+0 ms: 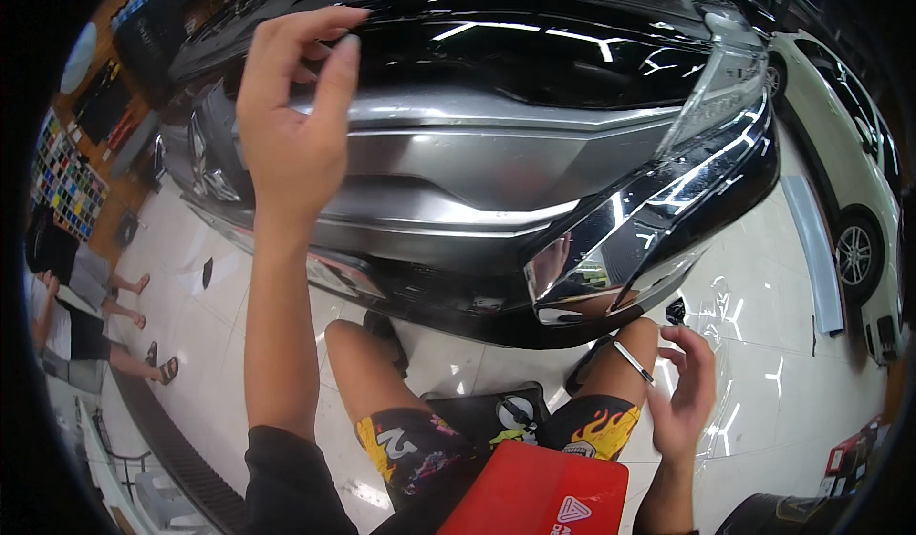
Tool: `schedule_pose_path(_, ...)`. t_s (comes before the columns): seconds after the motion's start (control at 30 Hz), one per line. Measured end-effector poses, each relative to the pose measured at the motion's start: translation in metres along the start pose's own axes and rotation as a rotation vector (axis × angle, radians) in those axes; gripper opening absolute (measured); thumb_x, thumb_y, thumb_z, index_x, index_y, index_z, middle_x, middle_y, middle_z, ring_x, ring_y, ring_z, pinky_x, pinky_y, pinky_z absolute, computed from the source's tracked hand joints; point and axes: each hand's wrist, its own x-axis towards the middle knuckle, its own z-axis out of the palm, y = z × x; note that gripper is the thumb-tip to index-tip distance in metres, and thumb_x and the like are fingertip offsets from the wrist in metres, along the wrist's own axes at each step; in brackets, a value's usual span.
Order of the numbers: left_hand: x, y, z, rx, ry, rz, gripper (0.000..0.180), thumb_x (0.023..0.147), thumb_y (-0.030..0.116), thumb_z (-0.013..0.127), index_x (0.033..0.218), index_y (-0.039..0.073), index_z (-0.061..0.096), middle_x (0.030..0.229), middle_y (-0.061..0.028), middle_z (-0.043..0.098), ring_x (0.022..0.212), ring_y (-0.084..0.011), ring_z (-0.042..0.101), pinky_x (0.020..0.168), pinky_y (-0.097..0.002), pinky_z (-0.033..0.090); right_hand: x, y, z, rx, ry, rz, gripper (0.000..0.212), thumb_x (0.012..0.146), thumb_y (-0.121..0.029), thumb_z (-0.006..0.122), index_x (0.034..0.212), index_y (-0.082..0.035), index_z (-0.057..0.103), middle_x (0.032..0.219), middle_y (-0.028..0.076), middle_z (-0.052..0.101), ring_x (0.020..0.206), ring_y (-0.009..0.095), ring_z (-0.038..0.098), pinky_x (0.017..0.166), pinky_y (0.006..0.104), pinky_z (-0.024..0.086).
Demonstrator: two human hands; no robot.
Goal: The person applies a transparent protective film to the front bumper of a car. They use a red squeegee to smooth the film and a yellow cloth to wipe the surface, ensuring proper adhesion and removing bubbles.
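My left hand is raised in front of the car's rear end, its fingers curled and a gap showing between thumb and forefinger. Nothing can be seen in it. Low on the right, beside my knee, my right hand grips a slim silver-and-black pen-shaped tool, which points up and left; its tip is too small to make out. Before me is a car body with a glossy black upper panel, a matte grey panel below it, and a shiny lamp unit at the right corner.
A red box-like object lies at my lap. A white car stands to the right, with a long pale strip on the floor beside it. Two people are at the far left, near a rack of coloured samples.
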Motion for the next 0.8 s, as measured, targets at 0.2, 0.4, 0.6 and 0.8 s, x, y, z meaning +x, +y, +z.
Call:
schedule_pose_path(0.2, 0.002, -0.026, 0.007, -0.039, 0.174, -0.030, 0.024, 0.103, 0.005, 0.063, 0.126, 0.006, 0.072, 0.116, -0.0024, 0.067, 0.098, -0.0095, 0.057, 0.086, -0.0251, 0.046, 0.075, -0.153, 0.059, 0.082, -0.384, -0.934, 0.031, 0.077, -0.012, 0.075, 0.107, -0.004, 0.077, 0.104, 0.014, 0.075, 0.089, 0.029, 0.072, 0.075, 0.0346, 0.056)
schedule_pose_path(0.4, -0.012, -0.029, -0.004, -0.096, 0.147, 0.024, 0.026, 0.096, 0.004, 0.068, 0.122, 0.008, 0.074, 0.115, -0.0046, 0.067, 0.100, -0.0146, 0.059, 0.088, -0.0279, 0.043, 0.135, -0.146, 0.082, -0.337, -0.441, -0.671, 0.030, 0.079, 0.001, 0.076, 0.109, -0.001, 0.073, 0.097, 0.011, 0.074, 0.074, 0.023, 0.069, 0.067, 0.0298, 0.055)
schedule_pose_path(0.6, -0.014, -0.038, 0.010, -0.199, 0.140, 0.061, 0.027, 0.094, 0.006, 0.069, 0.120, 0.010, 0.075, 0.112, -0.0063, 0.065, 0.103, -0.0210, 0.059, 0.093, -0.0316, 0.044, 0.172, -0.159, 0.105, -0.667, -0.092, -0.610, 0.025, 0.086, 0.001, 0.072, 0.111, -0.003, 0.068, 0.086, 0.011, 0.069, 0.073, 0.025, 0.068, 0.064, 0.0363, 0.053)
schedule_pose_path(0.8, -0.016, -0.043, 0.017, -0.165, 0.200, 0.070, 0.035, 0.093, 0.011, 0.069, 0.128, 0.011, 0.072, 0.117, -0.0081, 0.066, 0.110, -0.0269, 0.056, 0.101, -0.0362, 0.043, 0.194, -0.173, 0.120, -1.036, -0.149, -0.845, 0.036, 0.084, -0.001, 0.073, 0.119, -0.007, 0.067, 0.091, 0.009, 0.069, 0.084, 0.028, 0.070, 0.069, 0.0415, 0.055)
